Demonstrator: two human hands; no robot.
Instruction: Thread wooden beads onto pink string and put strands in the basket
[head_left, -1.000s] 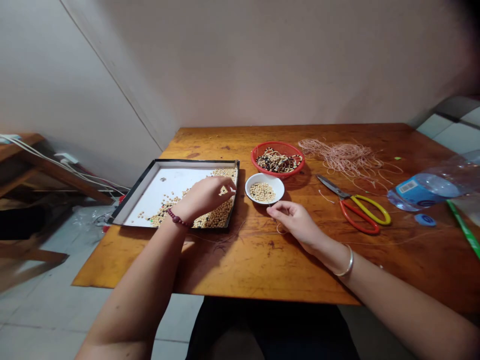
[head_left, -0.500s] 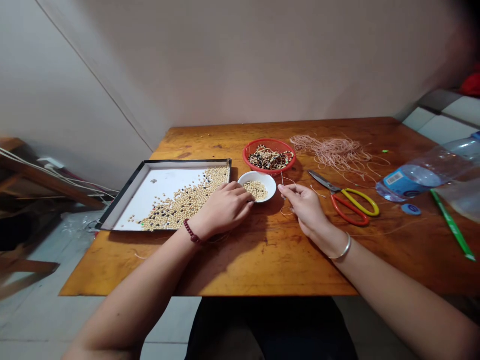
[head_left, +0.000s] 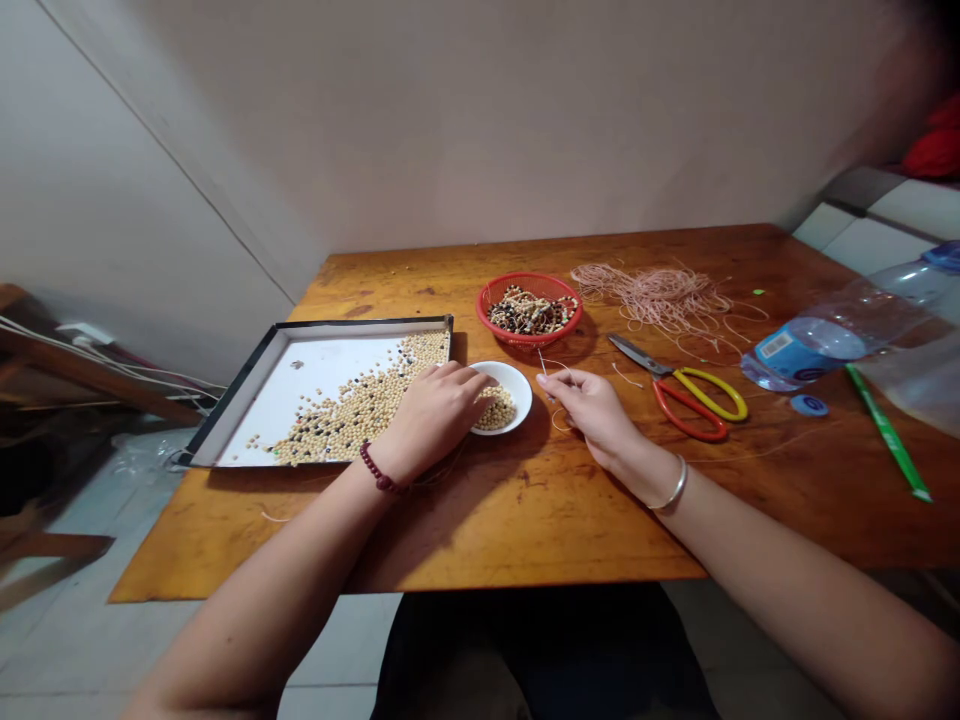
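Tray (head_left: 322, 323) is sitting leftmost on the table (head_left: 525, 525), its dark rim framing a white floor and a drift of pale beads (head_left: 360, 410) flecked with dark ones; these are looking light, hard and round, so they are likely to roll at a nudge and are best taken in a fingertip pinch or a cupped scoop. The left hand (head_left: 439, 415), wearing a dark bead bracelet (head_left: 381, 472), is lying across the tray's right edge and reaching for the white bowl (head_left: 519, 385); its fingers (head_left: 477, 379) are curving down at the rim, just beside the small heap of bead-like grains (head_left: 495, 410) inside; whether they are closed on any of them, the view is not showing. The right hand (head_left: 592, 410), wearing a metal bangle (head_left: 673, 483), is pinching a fine needle (head_left: 543, 365), thumb and forefinger pressed together; the needle is looking thin, stiff and easy to drop, so a grip near its end suits it, and a limp pale thread (head_left: 559, 420) is looping below. Beyond it, a red basket (head_left: 529, 343) is holding mixed beads (head_left: 531, 311); a tangled thread bundle (head_left: 652, 298), scissors (head_left: 679, 418), a plastic bottle (head_left: 832, 340), a blue cap (head_left: 808, 405) and a green strip (head_left: 889, 445) are lying further right.
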